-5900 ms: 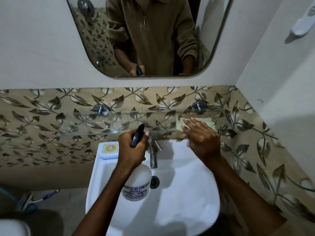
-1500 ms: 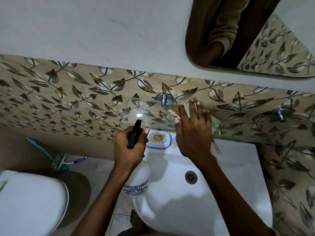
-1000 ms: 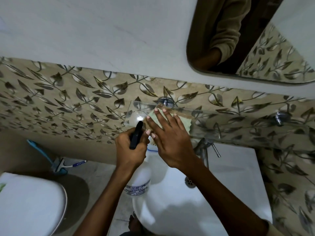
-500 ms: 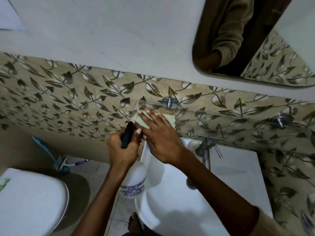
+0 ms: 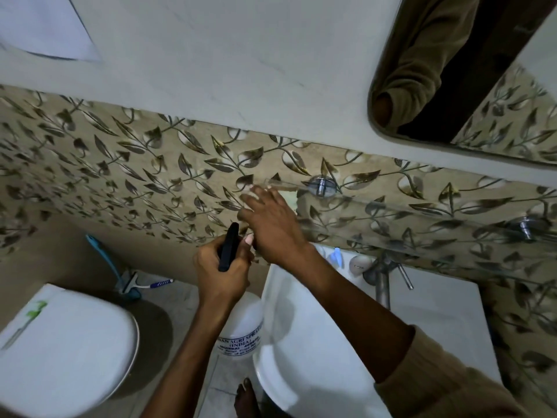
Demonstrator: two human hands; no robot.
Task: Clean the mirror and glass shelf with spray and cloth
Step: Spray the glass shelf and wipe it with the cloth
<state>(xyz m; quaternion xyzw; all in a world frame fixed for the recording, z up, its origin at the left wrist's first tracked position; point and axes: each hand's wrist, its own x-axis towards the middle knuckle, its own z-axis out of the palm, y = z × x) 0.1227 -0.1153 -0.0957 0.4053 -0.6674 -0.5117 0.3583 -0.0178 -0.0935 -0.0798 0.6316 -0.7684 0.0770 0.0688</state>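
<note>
A clear glass shelf (image 5: pixel 422 224) runs along the leaf-patterned wall, held by chrome brackets. My right hand (image 5: pixel 271 224) lies flat with straight fingers on a pale green cloth (image 5: pixel 291 198) at the shelf's far left end. My left hand (image 5: pixel 221 270) grips the black trigger head of a white spray bottle (image 5: pixel 241 330), just below and left of the right hand. The mirror (image 5: pixel 482 70) hangs at the upper right and reflects a brown sleeve.
A white washbasin (image 5: pixel 437 321) with a chrome tap (image 5: pixel 382 282) sits under the shelf. A white toilet lid (image 5: pixel 60 348) is at the lower left. A blue-handled wiper (image 5: pixel 132 282) leans by the wall. A bare foot (image 5: pixel 245 396) stands on the floor.
My right hand has wiped the cloth leftward along the shelf, from the right end to the left end. The left hand kept holding the bottle. The view has swung left.
</note>
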